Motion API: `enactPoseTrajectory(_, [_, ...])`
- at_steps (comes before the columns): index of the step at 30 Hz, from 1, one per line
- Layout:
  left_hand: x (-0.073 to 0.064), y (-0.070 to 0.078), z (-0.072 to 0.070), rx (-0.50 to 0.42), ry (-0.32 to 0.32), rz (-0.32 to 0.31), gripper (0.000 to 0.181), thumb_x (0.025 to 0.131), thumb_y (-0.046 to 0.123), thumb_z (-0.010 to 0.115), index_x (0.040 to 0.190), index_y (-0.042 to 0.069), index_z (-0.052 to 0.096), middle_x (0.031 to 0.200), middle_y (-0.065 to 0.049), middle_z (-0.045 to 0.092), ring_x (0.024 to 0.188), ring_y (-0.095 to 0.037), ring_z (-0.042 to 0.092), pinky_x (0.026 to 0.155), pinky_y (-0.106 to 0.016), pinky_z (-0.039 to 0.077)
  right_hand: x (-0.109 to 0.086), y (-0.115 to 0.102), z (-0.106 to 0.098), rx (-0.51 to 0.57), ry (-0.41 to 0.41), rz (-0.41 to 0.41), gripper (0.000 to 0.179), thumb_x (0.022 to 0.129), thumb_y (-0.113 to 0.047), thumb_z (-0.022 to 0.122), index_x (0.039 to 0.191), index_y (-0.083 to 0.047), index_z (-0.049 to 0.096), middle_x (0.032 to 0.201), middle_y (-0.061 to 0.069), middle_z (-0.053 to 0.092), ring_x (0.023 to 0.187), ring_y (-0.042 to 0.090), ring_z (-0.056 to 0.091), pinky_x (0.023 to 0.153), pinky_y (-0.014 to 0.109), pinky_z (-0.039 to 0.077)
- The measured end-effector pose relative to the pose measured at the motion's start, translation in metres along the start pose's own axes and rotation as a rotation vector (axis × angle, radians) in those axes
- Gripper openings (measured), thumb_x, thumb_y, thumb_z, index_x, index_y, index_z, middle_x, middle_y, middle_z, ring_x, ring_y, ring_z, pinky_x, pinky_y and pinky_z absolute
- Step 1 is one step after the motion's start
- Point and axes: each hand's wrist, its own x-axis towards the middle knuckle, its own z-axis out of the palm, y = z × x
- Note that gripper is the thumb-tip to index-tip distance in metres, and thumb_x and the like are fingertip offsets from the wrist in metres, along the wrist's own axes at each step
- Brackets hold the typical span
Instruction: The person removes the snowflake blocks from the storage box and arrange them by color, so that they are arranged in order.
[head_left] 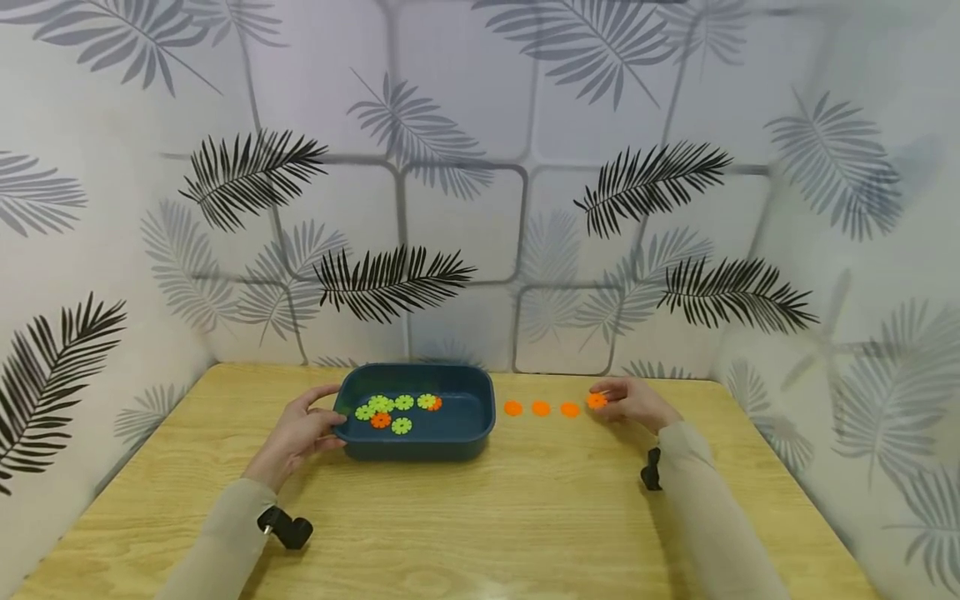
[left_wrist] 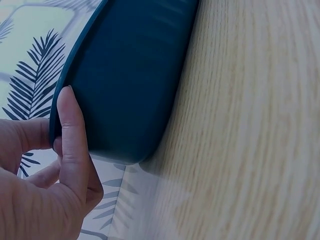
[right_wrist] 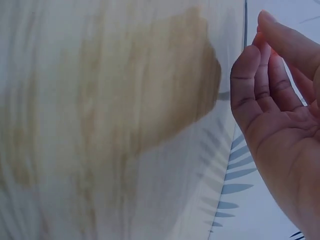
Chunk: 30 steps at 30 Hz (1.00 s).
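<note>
Table [head_left: 480, 525] beneath bin [head_left: 416, 452], leaf-patterned wall [head_left: 465, 221] behind

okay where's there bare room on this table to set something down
Widest bare patch: the table in front of the blue bin, between the sleeves. The bin's right end is bare inside. Crowded: right of the bin, where orange discs line up to the right hand, and around the mostly green discs inside the bin.
</note>
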Motion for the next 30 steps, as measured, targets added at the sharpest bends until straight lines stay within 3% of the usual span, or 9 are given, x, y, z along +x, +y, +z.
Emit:
enactPoseTrajectory(3, [0.0001,-0.0003,0.0002,-0.001,0.005,-0.002,0.063,0.096,0.002,0.055,0.153,0.014,0.031,0.103,-0.016,0.061,0.073,-0.016,0.067,0.068,-0.031,0.061,0.0003,0.0037,0.0005,-0.037,0.015,0.013,0.047,0.086,-0.004,0.073,0.129,0.008,0.058,0.123,0.027,0.059,0.113,0.033,0.055,0.082,0.03,0.055])
enactPoseTrajectory(8, [-0.0013,-0.0012,-0.0003,-0.008,-0.001,0.002,0.062,0.096,0.001,0.054,0.153,0.013,0.031,0.1,-0.014,0.063,0.074,-0.017,0.068,0.065,-0.029,0.061,0.002,0.0086,0.0,-0.078,0.008,0.022,0.046,0.083,-0.007,0.077,0.125,0.006,0.062,0.113,0.022,0.065,0.1,0.023,0.057,0.078,0.026,0.051])
enactPoseTrajectory(14, [-0.0013,-0.0012,-0.0009,-0.007,-0.004,0.007,0.062,0.097,0.002,0.054,0.153,0.014,0.031,0.1,-0.014,0.063,0.073,-0.016,0.068,0.067,-0.03,0.061,0.0046,0.0091,0.0003,-0.113,-0.006,0.036,0.043,0.084,-0.008,0.076,0.124,0.004,0.064,0.117,0.02,0.066,0.099,0.02,0.061,0.083,0.028,0.053])
enactPoseTrajectory(21, [-0.0016,-0.0018,-0.0003,-0.004,-0.002,0.009,0.062,0.097,0.003,0.055,0.153,0.015,0.031,0.104,-0.016,0.062,0.075,-0.016,0.068,0.07,-0.032,0.061,0.0047,0.0055,0.0029,-0.19,-0.002,0.033,0.039,0.084,-0.008,0.075,0.121,0.004,0.067,0.118,0.021,0.067,0.104,0.027,0.063,0.086,0.034,0.054])
enactPoseTrajectory(30, [-0.0013,-0.0037,-0.0014,-0.003,-0.015,0.025,0.062,0.097,0.003,0.055,0.153,0.014,0.031,0.1,-0.013,0.064,0.074,-0.015,0.068,0.07,-0.032,0.061,0.0074,0.009,0.0041,-0.169,-0.004,0.034,0.039,0.084,-0.005,0.075,0.12,0.007,0.066,0.12,0.023,0.066,0.099,0.024,0.063,0.082,0.031,0.054])
